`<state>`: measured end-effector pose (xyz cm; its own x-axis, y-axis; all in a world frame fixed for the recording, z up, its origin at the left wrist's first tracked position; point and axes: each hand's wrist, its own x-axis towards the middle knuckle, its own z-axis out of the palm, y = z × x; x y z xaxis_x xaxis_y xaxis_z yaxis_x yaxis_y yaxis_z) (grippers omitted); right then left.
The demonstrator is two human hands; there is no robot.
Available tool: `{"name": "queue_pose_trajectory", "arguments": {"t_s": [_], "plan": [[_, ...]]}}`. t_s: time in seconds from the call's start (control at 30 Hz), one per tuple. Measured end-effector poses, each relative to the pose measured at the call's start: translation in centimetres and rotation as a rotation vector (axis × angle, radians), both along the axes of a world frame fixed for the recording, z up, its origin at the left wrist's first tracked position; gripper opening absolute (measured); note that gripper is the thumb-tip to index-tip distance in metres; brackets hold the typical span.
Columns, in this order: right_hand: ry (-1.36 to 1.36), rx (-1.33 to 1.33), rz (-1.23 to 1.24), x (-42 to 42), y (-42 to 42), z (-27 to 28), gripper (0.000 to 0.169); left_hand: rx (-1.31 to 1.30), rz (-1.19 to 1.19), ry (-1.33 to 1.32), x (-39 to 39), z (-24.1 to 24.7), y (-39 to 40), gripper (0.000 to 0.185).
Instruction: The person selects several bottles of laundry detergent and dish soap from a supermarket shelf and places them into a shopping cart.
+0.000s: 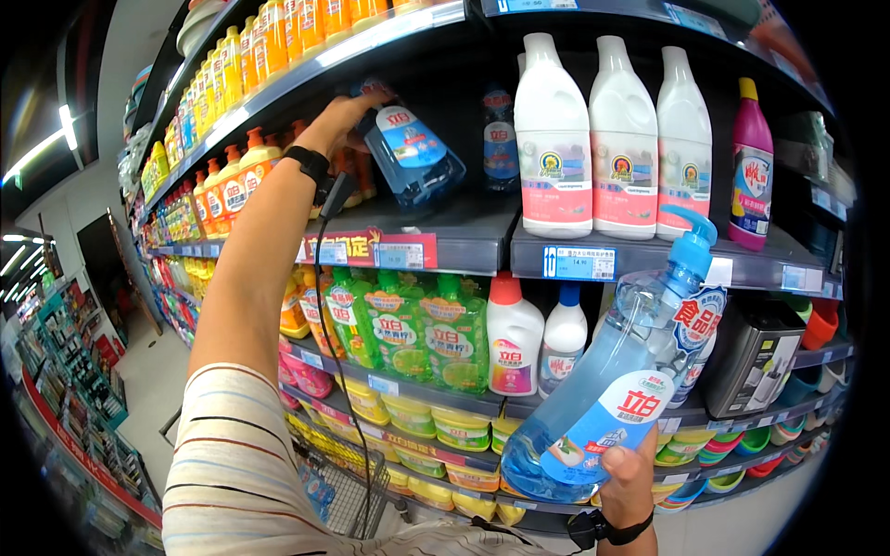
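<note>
My left hand (346,117) reaches into the shelf and grips a tilted blue dish-soap bottle (419,167) near its top; the fingers behind it are partly hidden. Another blue bottle (499,149) stands deeper in the shelf to its right. Lower down and closer to me, my right hand (628,479) is wrapped around the lower part of a clear pump bottle of blue dish soap (584,410). This bottle leans to the right, its blue pump head (692,243) at the top and a round tag at the neck.
White detergent bottles (553,153) and a pink bottle (751,174) stand right of the reach. Green soap bottles (455,340) fill the shelf below. A wire shopping cart (354,493) with blue bottles inside sits below my left arm. A black cable (334,340) hangs from my left wrist.
</note>
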<state>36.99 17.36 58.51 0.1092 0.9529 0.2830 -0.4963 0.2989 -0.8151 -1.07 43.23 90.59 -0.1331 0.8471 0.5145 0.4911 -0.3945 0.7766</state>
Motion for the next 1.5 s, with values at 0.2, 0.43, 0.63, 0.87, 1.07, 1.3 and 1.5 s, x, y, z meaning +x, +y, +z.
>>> {"name": "queue_pose_trajectory", "arguments": {"t_s": [0.2,0.43,0.63,0.87,1.07,1.3,1.5], "plan": [[0.028,0.029,0.121,0.4,-0.1,0.6,0.091,0.062,-0.084,-0.15,-3.0,-0.4,-2.2,0.067],[-0.156,-0.002,0.232,0.7,1.0,-2.4,0.096,0.161,0.011,0.021,-8.3,-3.1,-9.2,0.065],[-0.262,-0.056,0.436,-1.5,2.2,-5.7,0.101,0.038,0.173,0.093,-9.4,-8.8,-20.3,0.041],[-0.26,-0.176,0.732,-7.4,4.1,-6.9,0.099,-0.389,0.489,0.224,-15.3,-21.5,-26.9,0.046],[-0.346,-0.237,0.803,-14.1,5.3,-8.5,0.093,-0.389,0.439,0.063,-24.2,-43.0,-26.1,0.082],[-0.469,-0.324,0.832,-22.0,6.8,-10.4,0.089,-0.328,0.551,-0.055,-28.9,-64.9,-26.1,0.069],[-0.644,-0.345,0.841,-27.9,8.2,-12.2,0.077,-0.393,0.714,0.067,-31.3,-75.4,-24.7,0.071]]}}
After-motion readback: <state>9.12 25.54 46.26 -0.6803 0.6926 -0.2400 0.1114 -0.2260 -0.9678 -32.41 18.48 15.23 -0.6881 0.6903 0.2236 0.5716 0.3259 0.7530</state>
